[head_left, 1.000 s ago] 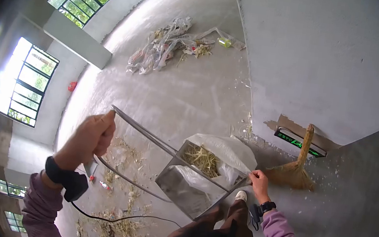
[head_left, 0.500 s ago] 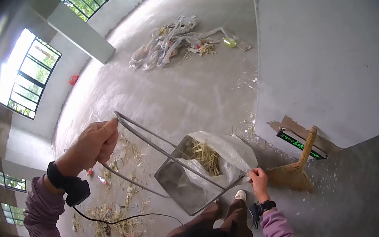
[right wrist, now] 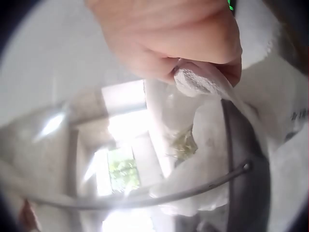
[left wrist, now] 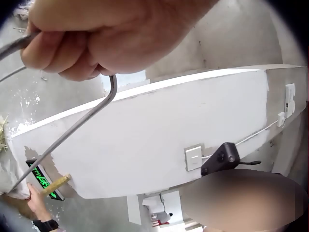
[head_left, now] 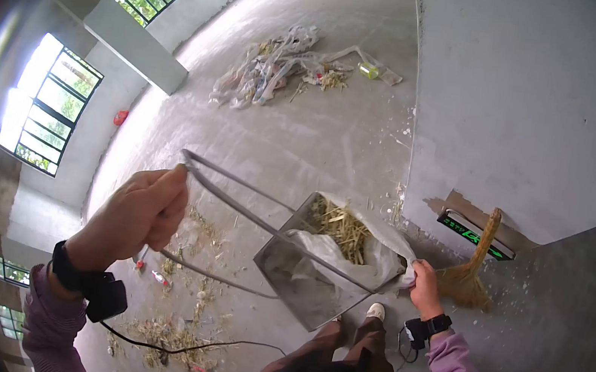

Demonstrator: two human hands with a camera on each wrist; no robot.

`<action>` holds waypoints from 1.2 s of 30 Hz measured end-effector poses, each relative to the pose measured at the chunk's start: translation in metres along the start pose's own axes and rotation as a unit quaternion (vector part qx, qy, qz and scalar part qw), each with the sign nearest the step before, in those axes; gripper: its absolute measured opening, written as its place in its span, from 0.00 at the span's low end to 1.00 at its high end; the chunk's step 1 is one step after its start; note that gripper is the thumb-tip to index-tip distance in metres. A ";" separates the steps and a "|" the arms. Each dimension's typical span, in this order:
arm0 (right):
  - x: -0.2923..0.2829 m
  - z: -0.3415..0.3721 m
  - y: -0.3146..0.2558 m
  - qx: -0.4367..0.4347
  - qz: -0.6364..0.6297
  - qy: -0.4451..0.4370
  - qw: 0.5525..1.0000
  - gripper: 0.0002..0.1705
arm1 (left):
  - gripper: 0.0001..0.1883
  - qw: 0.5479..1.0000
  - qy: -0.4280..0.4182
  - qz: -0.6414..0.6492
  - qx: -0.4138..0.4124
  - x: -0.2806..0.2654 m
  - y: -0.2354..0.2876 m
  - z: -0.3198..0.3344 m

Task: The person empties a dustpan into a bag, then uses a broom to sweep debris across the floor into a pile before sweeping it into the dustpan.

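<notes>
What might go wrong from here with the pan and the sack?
1. Straw could spill: it lies loose near the mouth of the sack, and the pan is open-topped.
2. The sack might slip free, since the right hand appears to grip only its gathered edge.
3. The cable hanging from the left wrist could snag if the left hand swings the handle.

The wrist views' top edges, at twelve o'clock, crop the left hand (left wrist: 113,36) and right hand (right wrist: 171,38); the latter's fingertips are hidden at the white bag (right wrist: 210,137). Towards three o'clock in the head view, the broom handle (head_left: 487,238) covers part of the green-lit sign (head_left: 460,228), its lettering (head_left: 468,233) unreadably small.
</notes>
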State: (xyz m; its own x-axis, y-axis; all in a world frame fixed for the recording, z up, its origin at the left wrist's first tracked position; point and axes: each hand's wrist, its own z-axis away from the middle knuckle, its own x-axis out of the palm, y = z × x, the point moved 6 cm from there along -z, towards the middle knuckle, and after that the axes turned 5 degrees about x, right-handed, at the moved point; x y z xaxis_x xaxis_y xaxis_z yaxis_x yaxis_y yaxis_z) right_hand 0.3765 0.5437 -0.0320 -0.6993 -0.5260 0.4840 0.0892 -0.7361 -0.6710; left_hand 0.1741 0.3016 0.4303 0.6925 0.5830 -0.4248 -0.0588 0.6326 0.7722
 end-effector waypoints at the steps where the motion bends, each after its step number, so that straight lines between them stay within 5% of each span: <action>1: -0.006 0.001 0.006 0.008 0.065 0.005 0.998 0.08 | 0.21 1.000 -0.009 -0.019 0.006 0.008 -0.001 -0.004; 4: -0.014 -0.003 0.012 0.020 0.225 -0.005 0.974 0.15 | 0.21 0.998 -0.039 -0.044 0.000 0.024 0.000 -0.020; 7: -0.007 0.000 -0.011 -0.060 0.245 -0.010 0.968 0.17 | 0.21 0.999 -0.023 -0.030 -0.008 0.031 0.012 -0.024; 12: -0.051 -0.018 -0.043 -0.151 0.148 0.147 0.966 0.13 | 0.22 1.000 -0.023 -0.004 0.007 0.024 0.035 -0.001; 15: -0.062 -0.008 -0.037 -0.117 0.125 0.162 0.972 0.14 | 0.22 0.998 -0.015 -0.058 0.001 0.029 0.003 -0.007; 17: -0.060 -0.005 -0.041 -0.120 0.213 0.164 0.956 0.17 | 0.21 0.996 -0.071 0.026 -0.044 0.046 -0.008 -0.024; 23: -0.081 -0.019 -0.040 -0.144 0.240 0.187 0.942 0.20 | 0.21 0.999 -0.048 0.011 -0.018 0.046 0.028 -0.017; 26: -0.081 -0.019 -0.048 -0.165 0.272 0.193 0.928 0.20 | 0.21 0.993 -0.022 -0.114 0.033 0.040 0.043 0.012; 29: -0.068 -0.009 -0.050 -0.151 0.332 0.172 0.915 0.19 | 0.21 0.985 -0.076 -0.152 0.012 0.049 0.018 0.003; 36: -0.072 -0.017 -0.034 -0.158 0.332 0.138 0.919 0.19 | 0.21 0.994 -0.044 -0.104 -0.010 0.045 0.033 -0.001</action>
State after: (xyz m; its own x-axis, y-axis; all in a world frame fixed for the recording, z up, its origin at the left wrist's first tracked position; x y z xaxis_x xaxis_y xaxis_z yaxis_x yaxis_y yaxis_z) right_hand 0.4114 0.6140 -0.0532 -0.7225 -0.6539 -0.2245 0.3820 -0.1070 -0.9179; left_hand 0.2023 0.3491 0.4365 0.7512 0.3931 -0.5302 0.0779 0.7449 0.6626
